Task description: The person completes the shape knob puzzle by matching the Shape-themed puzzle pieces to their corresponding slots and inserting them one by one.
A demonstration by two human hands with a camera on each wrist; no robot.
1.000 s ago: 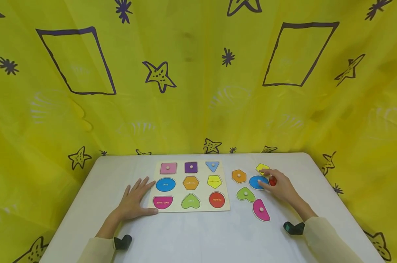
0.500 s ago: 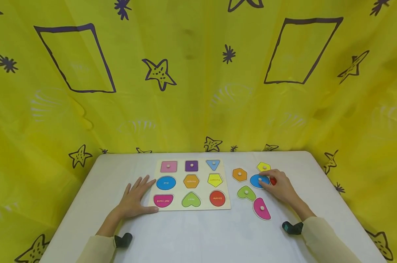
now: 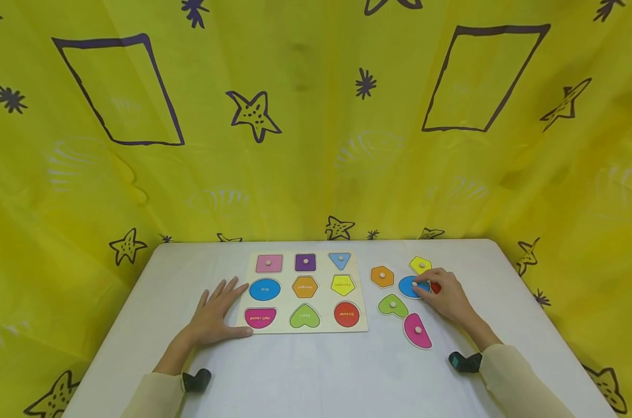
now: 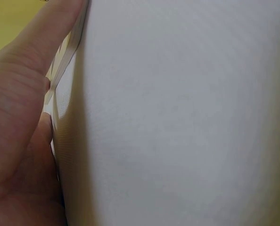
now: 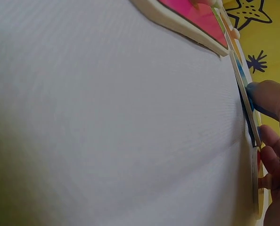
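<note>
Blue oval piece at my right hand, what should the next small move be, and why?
Probably lift the blue oval piece straight up by its knob: the right hand appears to pinch that knob, and on the board the matching blue oval space has no knobbed piece in it.

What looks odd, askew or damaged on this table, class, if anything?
The puzzle board appears turned around: in the head view its lettering is upside down and its heart slot has its tip upward. The loose pink half-round piece also lies slanted. No spill or damage shows.
</note>
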